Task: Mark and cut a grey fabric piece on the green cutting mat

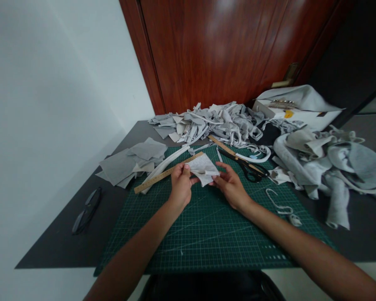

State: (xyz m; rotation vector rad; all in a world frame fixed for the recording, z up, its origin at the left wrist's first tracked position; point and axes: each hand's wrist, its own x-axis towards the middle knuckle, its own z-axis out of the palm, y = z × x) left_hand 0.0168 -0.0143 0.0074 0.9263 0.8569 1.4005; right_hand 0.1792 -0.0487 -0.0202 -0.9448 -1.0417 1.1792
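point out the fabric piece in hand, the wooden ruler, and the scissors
fabric piece point(203, 168), head view, middle of the cloth between both hands
wooden ruler point(158, 177), head view, mid-length of the left one
scissors point(252, 172), head view, black handle loops

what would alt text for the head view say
Both hands, left hand and right hand, hold a small grey cloth piece over a green cutting mat. A wooden ruler lies at the left, black scissors at the right, and grey scraps are heaped behind.
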